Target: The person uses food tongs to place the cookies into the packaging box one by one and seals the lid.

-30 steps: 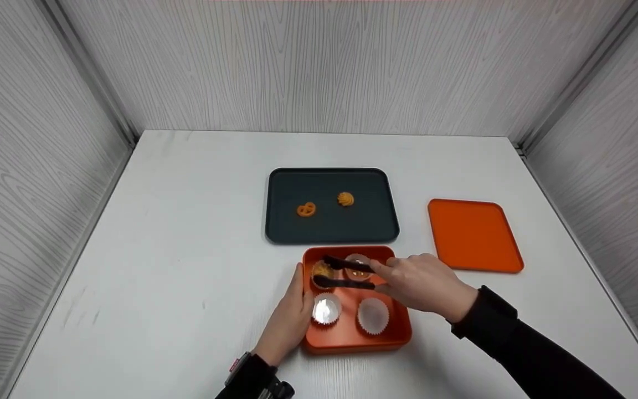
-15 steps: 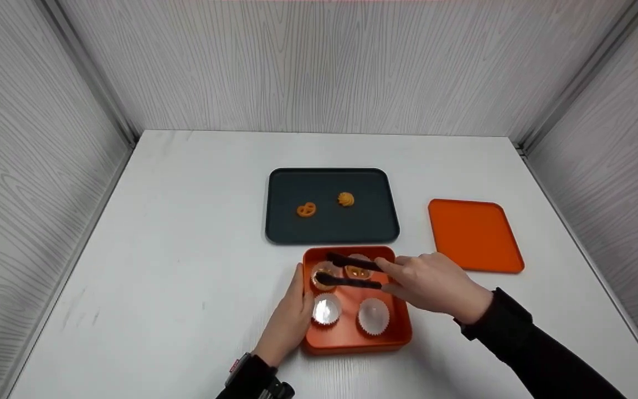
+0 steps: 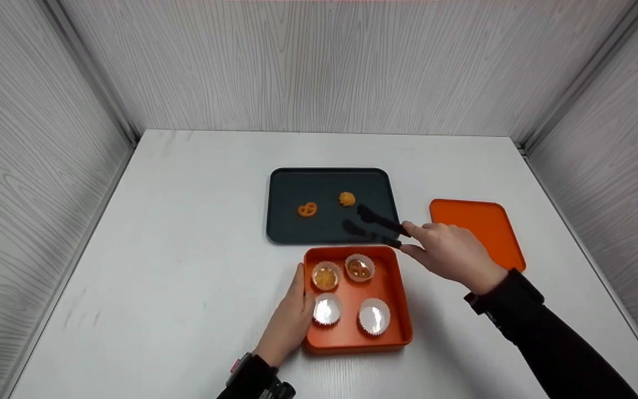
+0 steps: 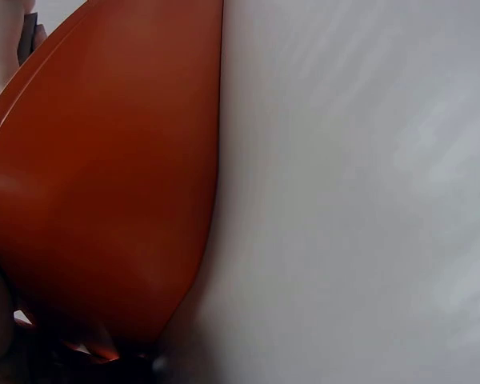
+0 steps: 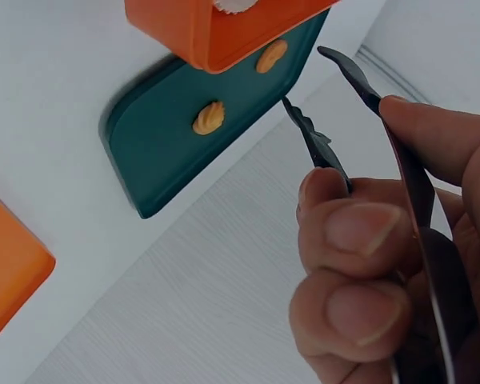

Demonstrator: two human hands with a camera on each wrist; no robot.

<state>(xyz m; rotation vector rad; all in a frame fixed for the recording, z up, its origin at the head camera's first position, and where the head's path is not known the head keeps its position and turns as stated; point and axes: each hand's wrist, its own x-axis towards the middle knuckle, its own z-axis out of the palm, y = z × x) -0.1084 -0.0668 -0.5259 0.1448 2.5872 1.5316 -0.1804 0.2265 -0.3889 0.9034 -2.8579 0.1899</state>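
Observation:
My left hand (image 3: 288, 318) lies along the left wall of an orange box (image 3: 346, 343), its visible fingers straight. Inside the box, a swirled cookie (image 3: 325, 277) sits in the back-left paper cup and a pretzel (image 3: 359, 270) in the back-right one. Two front cups (image 3: 374, 316) show only their pale insides. My right hand (image 3: 454, 252) holds dark tongs (image 5: 420, 192), whose arms are spread with nothing between their tips. In the head view, the tongs overlap the front-right corner of a dark green tray (image 3: 330, 230). Another pretzel (image 3: 307, 209) and swirled cookie (image 3: 346, 199) lie on that tray.
A flat orange tray or lid (image 3: 485, 227) lies on the right of the white table (image 3: 186, 266), partly behind my right hand. The dark green tray is directly behind the box. Grey wood-grain panels (image 3: 319, 66) stand at the back and both sides.
The tongs have risen from the back-left cup, leaving the swirled cookie there, and moved back and right over the dark green tray. My left hand and the box have stayed put.

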